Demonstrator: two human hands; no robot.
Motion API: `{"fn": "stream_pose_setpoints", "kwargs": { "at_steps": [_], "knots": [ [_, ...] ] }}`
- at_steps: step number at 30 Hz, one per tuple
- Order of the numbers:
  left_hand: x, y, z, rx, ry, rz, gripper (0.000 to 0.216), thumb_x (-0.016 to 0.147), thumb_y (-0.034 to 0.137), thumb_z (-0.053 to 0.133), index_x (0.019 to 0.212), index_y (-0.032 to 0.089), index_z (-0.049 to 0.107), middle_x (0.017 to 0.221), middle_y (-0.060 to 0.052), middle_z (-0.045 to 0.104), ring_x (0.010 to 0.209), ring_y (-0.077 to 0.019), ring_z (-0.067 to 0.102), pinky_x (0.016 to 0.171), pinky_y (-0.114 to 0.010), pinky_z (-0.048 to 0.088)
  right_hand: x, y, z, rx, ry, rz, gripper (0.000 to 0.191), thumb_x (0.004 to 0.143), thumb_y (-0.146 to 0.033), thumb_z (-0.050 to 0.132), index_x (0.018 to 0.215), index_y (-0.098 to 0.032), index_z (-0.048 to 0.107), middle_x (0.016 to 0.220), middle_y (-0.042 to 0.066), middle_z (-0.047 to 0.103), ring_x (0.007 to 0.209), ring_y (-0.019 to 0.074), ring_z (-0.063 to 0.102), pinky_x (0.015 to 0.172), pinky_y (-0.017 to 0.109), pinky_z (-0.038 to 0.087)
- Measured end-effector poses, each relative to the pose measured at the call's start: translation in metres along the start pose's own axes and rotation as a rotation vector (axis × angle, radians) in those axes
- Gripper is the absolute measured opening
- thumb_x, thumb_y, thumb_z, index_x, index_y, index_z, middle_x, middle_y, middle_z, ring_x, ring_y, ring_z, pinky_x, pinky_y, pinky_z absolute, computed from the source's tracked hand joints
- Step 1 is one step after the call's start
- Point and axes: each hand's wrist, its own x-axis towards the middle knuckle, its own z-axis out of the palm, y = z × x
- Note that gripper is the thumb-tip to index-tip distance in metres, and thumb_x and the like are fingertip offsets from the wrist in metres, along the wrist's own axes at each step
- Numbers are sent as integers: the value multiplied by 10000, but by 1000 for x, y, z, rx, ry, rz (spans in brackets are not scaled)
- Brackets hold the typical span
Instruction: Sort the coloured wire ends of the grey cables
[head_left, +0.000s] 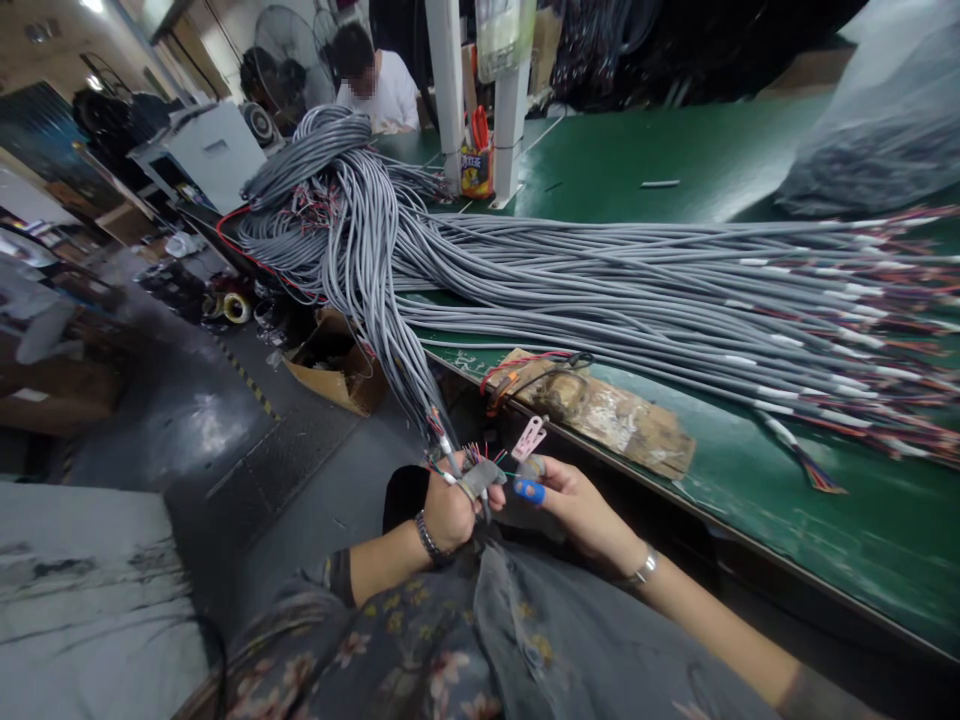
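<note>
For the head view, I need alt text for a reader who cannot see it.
A person's left hand grips a grey cable near thin coloured wires, while the right hand, with a blue finger cover, appears to pinch a green wire. Beside them, long grey cables lie across a green table.

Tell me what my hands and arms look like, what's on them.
Your left hand has a grey wrap on its fingers and a dark, metallic-looking link band at the wrist. Your right hand has a blue cover and a greyish covering on its fingers, plus a shiny silver-coloured bracelet. Dark grey sleeves end above both wrists.
</note>
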Motion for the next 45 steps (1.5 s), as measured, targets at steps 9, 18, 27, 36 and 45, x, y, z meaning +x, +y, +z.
{"fn": "stream_pose_setpoints", "kwargs": {
  "at_steps": [9,18,27,36,45],
  "knots": [
    [-1,-4,-2,98,-127,-30,405,637,534,699,645,139,609,476,-26,606,399,-107,528,373,-196,335,4,-4,-7,169,-81,47,357,635,-496,754,745,-182,626,672,11,592,603,132,518,592,277,434],
    [-4,10,-6,333,-294,-51,386,645,514,691,578,141,616,450,-25,572,415,-109,506,454,-230,415,5,-8,6,69,-147,80,305,673,-422,744,747,-178,577,568,-4,633,537,157,586,578,294,429],
    [-2,8,-10,303,-322,-109,361,635,464,698,501,145,597,438,-34,572,395,-101,486,442,-227,391,5,-5,7,51,-7,63,343,622,-471,767,703,-175,613,579,-18,606,513,122,521,549,274,415],
    [-1,4,-6,105,-172,-67,410,596,530,718,580,135,610,418,-15,559,353,-87,471,356,-196,263,17,0,-13,251,70,96,401,675,-597,666,752,-204,654,674,19,604,558,131,489,555,280,439],
    [5,13,12,16,-88,-50,412,552,531,725,581,140,596,416,-5,545,358,-87,469,353,-202,226,20,-7,-3,-280,316,-287,544,724,-749,463,598,-232,574,539,5,496,522,164,417,551,316,363]
  ]
}}
